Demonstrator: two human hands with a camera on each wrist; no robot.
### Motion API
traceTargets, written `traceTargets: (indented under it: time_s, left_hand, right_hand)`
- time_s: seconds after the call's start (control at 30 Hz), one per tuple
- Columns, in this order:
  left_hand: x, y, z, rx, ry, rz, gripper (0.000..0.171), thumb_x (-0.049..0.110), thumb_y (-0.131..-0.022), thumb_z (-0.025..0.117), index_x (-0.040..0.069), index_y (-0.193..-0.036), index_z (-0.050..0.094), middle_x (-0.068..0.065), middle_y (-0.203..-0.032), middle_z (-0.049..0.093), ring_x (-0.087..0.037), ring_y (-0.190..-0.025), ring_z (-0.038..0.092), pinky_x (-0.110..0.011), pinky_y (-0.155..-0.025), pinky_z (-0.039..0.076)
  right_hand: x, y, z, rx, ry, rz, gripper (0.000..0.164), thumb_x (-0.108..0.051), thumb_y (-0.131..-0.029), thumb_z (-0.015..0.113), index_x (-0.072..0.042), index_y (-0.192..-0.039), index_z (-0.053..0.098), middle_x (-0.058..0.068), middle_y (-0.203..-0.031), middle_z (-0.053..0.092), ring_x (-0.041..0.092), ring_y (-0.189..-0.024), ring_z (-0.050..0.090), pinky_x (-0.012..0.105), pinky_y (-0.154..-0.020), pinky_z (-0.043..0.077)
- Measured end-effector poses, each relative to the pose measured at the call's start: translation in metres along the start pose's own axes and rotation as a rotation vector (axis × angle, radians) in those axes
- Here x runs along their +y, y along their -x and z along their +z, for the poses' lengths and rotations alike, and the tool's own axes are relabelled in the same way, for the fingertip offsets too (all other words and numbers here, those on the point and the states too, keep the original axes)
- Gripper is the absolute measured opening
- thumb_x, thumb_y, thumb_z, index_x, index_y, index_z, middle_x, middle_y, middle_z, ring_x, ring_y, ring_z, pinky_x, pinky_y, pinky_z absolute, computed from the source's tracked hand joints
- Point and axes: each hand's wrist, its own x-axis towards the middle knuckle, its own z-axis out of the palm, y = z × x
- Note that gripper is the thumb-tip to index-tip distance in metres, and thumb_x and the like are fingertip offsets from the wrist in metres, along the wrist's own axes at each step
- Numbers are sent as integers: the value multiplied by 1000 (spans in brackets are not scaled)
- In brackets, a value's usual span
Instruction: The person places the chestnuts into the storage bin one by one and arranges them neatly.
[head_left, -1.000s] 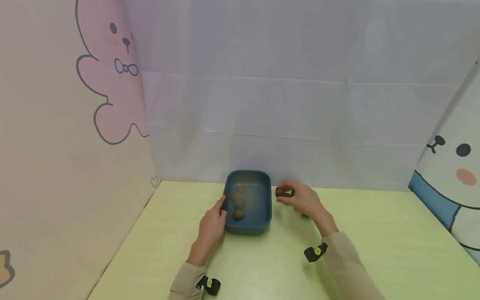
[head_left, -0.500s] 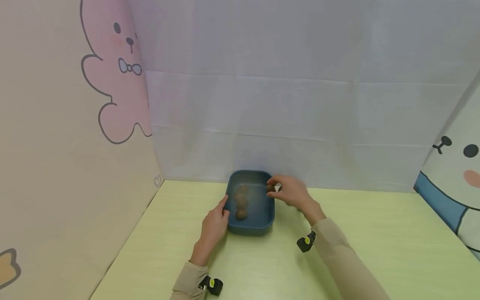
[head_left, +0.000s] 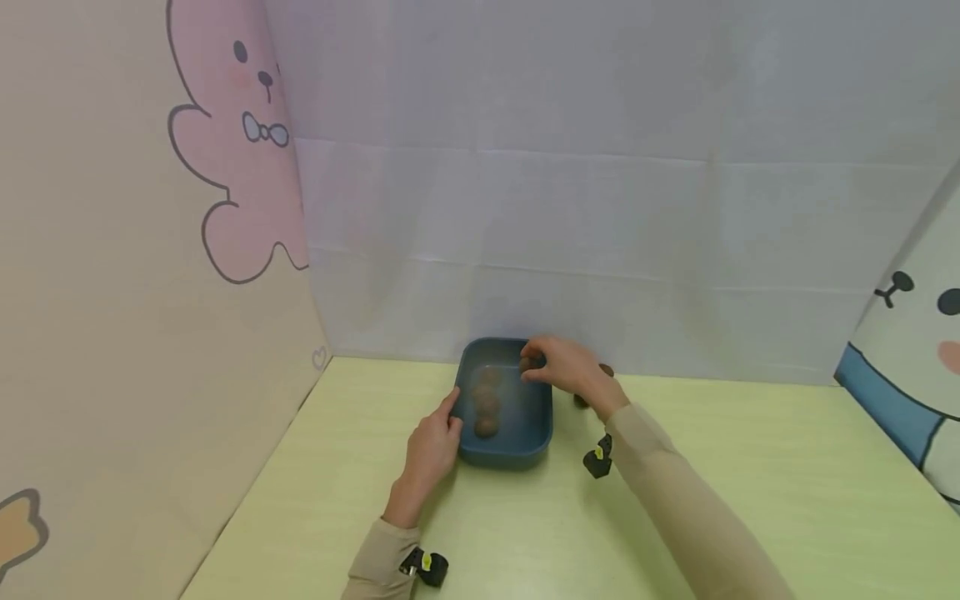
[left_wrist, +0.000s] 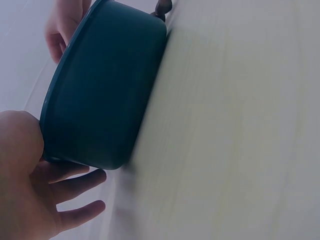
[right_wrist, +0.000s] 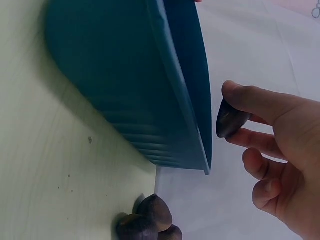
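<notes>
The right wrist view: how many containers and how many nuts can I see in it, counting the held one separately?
Blue container: 1
Brown nut held in the right hand: 1
Visible nuts on the table: 3
Total: 5 (the container's contents are hidden in this view)

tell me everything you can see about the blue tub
The tub is dark blue, smooth and plastic-looking: a deep, open rectangle with rounded corners and a thin rim. It stands upright on the table, near its back edge. Brown nuts lie inside, towards the left. The left hand holds its left rim.
</notes>
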Motion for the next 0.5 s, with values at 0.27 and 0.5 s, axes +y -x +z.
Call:
traceTargets:
  time_s: [0.27, 0.5]
  left_hand:
    - [-1, -2, 0, -8, 1, 2, 54, 12, -93, 48, 13, -147, 51, 2, -58, 35, -12, -48, 28, -28, -45, 24]
    - [-3, -2, 2, -5, 5, 7, 54, 12, -92, 47, 13, -147, 51, 2, -58, 35, -12, -48, 28, -29, -45, 24]
  right_hand:
    - [-9, -9, 2, -15, 106, -3, 39, -42, -83, 77, -22, -117, 71, -1, -113, 70, 19, -103, 65, 43, -83, 53]
    - [-16, -21, 1, -63, 133, -2, 39, -43, -83, 77, -22, -116, 71, 0, -115, 70, 20, -106, 65, 44, -85, 53]
